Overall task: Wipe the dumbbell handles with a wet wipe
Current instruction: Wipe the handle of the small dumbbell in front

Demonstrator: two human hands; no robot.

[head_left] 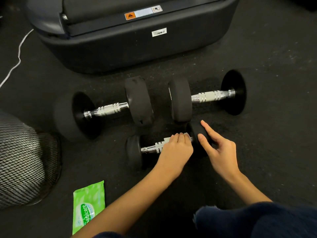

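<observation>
Crouched on a gym floor (pixel 257 160), a person's left hand (pixel 176 148) clamps a wet wipe (pixel 187 135) round the small dumbbell's handle (pixel 154 147); the right hand (pixel 217 146), fingers straight, steadies its end weight (pixel 197 130) against rolling; two larger dumbbells (pixel 106 109) (pixel 207 96) wait behind.

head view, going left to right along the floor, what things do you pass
mesh fan guard → green wipes pack → left big dumbbell → small dumbbell with the left hand holding a wipe on its handle → right hand → right big dumbbell
</observation>
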